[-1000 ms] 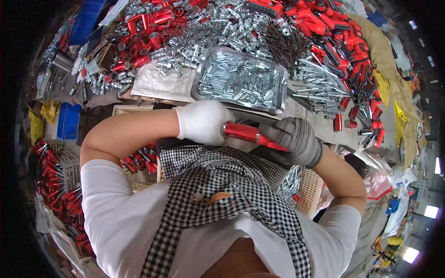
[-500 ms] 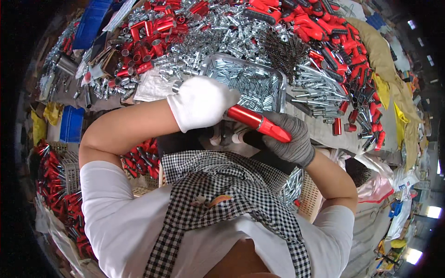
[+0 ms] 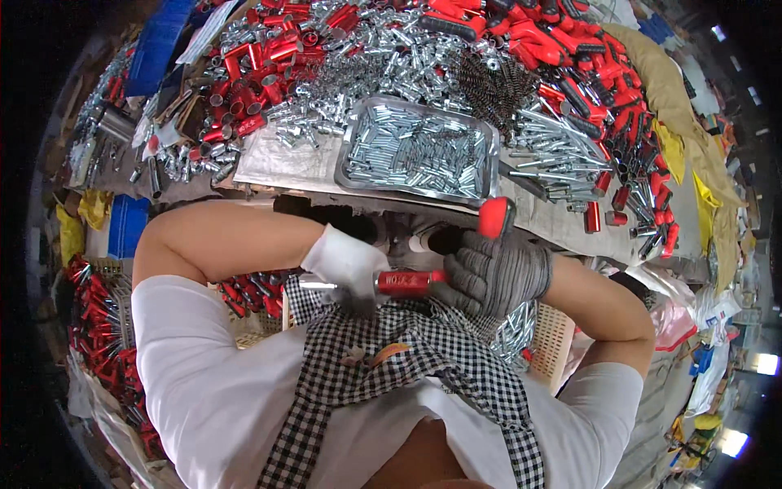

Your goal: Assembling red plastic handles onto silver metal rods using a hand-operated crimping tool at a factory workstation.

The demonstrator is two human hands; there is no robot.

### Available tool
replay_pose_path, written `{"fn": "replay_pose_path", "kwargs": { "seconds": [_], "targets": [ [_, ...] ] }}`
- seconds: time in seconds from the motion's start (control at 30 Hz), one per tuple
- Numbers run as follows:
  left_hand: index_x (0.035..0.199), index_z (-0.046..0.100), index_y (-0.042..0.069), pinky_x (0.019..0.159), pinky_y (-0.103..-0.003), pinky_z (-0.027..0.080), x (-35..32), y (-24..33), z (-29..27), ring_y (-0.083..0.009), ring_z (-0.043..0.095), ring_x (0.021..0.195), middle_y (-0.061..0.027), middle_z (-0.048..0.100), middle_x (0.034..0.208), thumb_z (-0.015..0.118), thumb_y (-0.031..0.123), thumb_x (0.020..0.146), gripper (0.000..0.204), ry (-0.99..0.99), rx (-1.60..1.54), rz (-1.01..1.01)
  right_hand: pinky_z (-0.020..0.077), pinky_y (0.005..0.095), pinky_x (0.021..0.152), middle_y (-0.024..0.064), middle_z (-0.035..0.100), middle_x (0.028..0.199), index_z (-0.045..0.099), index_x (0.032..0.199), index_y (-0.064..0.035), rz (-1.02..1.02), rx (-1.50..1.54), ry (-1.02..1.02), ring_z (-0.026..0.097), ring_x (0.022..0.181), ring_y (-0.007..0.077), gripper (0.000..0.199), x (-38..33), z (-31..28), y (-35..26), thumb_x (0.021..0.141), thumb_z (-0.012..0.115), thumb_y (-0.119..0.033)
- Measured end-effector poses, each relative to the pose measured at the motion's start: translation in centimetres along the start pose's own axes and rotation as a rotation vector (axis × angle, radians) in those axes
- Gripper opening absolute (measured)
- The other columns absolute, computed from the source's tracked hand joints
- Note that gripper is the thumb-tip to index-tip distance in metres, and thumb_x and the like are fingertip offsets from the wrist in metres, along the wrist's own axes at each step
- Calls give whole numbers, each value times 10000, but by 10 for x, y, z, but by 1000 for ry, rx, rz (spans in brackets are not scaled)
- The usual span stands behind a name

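A red-barrelled hand tool (image 3: 405, 283) with a silver nose lies sideways between my hands, just above my checked apron. My left hand (image 3: 346, 265), in a white glove with a dark palm, is closed around its silver end, and the tip pokes out to the left. On the other side, my right hand (image 3: 498, 273), in a grey knit glove, wraps the tool's handle end. A red and black handle tip (image 3: 494, 218) sticks up above the right fist. The fingers of the left hand are partly hidden and slightly blurred.
A metal tray (image 3: 346, 167) of small silver pins stands at the table's near edge. Behind it lie heaped silver fittings (image 3: 399, 69), dark springs (image 3: 493, 90), red tubes (image 3: 244, 90) and red-black handles (image 3: 562, 49). Silver rods (image 3: 554, 155) are at right. Crates flank my lap.
Both hands have come down from over the tray's edge toward my lap with the tool. The barrel has turned from slanting to nearly level, and the handle tip now points up.
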State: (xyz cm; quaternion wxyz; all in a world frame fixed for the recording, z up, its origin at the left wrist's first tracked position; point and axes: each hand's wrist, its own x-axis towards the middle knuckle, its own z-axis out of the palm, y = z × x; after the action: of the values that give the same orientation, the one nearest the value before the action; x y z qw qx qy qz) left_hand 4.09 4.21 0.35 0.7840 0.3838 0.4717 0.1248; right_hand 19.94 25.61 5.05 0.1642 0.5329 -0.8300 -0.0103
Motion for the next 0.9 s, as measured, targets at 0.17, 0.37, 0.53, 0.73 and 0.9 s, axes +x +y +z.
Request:
{"fn": "replay_pose_path", "kwargs": {
  "seconds": [0.17,0.37,0.53,0.73,0.9],
  "targets": [
    [851,618,13,504,-393,514,-16,13,1,-253,647,575,-148,638,665,668,163,734,198,443,749,221,547,438,784,192,680,970,643,1113,-19,302,304,-219,687,946,336,389,-2,5,-15,764,628,-191],
    [821,637,89,582,-443,514,-33,21,-15,-331,642,647,-129,621,711,663,135,702,131,1184,1275,206,511,319,916,94,659,1178,557,1292,-22,1103,936,319,632,1051,160,503,11,31,-19,835,737,-131],
    [800,639,90,579,-442,517,-39,27,-31,-338,643,633,-126,623,687,663,165,705,124,1207,1359,246,513,312,902,63,667,1145,560,1307,-36,1271,1238,495,627,1044,156,492,17,30,-16,861,727,-161],
    [923,691,63,717,-452,535,-17,25,-24,-363,672,776,-165,675,772,770,254,629,359,929,1001,12,563,428,725,169,673,1050,614,1187,-40,808,324,-20,674,851,365,553,-1,15,-1,685,795,-185],
    [820,633,8,591,-391,485,-13,17,-20,-208,580,576,-132,627,668,698,178,697,219,480,498,-4,540,418,607,157,657,881,635,1130,-36,274,40,30,675,789,294,376,-9,20,1,775,615,-156]
  ]
}}
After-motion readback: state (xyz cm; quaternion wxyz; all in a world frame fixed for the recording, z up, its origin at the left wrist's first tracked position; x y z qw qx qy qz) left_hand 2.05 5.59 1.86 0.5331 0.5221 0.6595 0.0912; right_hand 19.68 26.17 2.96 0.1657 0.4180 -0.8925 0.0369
